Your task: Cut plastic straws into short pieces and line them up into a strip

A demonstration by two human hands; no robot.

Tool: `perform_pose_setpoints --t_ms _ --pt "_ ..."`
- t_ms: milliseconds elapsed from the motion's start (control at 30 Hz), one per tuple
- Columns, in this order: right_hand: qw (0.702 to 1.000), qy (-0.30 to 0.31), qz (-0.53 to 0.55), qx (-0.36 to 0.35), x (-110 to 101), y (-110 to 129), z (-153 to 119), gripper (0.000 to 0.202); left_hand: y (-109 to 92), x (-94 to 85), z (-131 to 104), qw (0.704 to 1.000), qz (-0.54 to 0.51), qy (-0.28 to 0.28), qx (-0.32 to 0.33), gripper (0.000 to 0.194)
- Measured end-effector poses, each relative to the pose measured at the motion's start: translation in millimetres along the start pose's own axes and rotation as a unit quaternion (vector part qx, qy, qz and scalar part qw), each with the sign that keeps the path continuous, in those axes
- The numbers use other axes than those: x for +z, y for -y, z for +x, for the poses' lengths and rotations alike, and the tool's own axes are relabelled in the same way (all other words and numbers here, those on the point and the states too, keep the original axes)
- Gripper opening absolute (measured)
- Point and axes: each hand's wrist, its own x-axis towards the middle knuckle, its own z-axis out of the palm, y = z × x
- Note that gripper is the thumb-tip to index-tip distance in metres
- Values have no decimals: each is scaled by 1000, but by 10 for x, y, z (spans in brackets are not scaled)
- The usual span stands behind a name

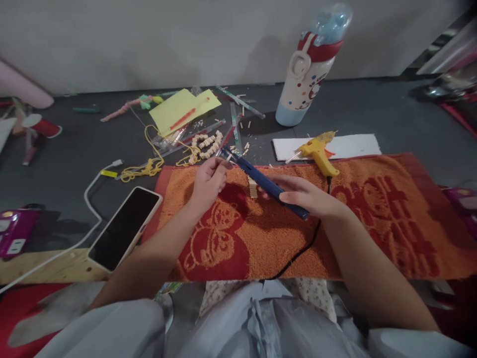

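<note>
Blue tool (pixel 265 184), long and narrow, lies slantwise in the right hand (pixel 306 194), which is closed around its near end with the thumb on top; most of the other fingers are hidden behind the tool. Its far end reaches the left hand (pixel 210 180), whose thumb and forefinger are drawn together in a narrow pinch beside a tiny pale piece; whether they grip that piece or the tool itself is too small to tell. The tool is above the orange towel (pixel 278 243), and it partly hides a stack of small sticks (pixel 253 188) lying between the hands.

Beyond the right hand, a yellow glue gun (pixel 316 150) lies partly over a white strip (pixel 356 145), covering some of it. Its black cord passes by the right wrist and drops out of sight at the towel's near edge. Farther beyond that hand stands a bottle (pixel 308 82) with a clear, bluish top, blurred in outline.

Past the left hand, chains of small sticks (pixel 206 144) lie on the dark tabletop (pixel 67 169), near yellow string (pixel 143 171) and yellow paper (pixel 179 112); the clear wrappers there are hard to separate. To the left of the left forearm is a phone (pixel 124 228), its screen dark
</note>
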Motion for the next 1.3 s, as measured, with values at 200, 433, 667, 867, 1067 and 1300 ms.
perform_pose_setpoints --t_ms 200,433,667,867,1067,1300 --pt "995 -93 40 17 -17 -36 2 52 -47 -37 -7 996 77 15 48 19" --pt "985 -156 70 -18 -114 -176 38 51 -151 -37 -124 851 435 258 143 15" --pt "984 -150 90 -36 -113 -181 47 48 -68 -13 -160 703 599 320 211 26" --pt "990 -133 37 -30 -108 -133 29 56 -52 -16 -151 698 609 312 209 20" --pt "990 -132 36 -27 -101 -97 30 55 -33 3 -149 707 611 302 189 20" --pt "984 -144 97 -37 -75 -102 48 42 -39 20 -148 689 634 302 181 24"
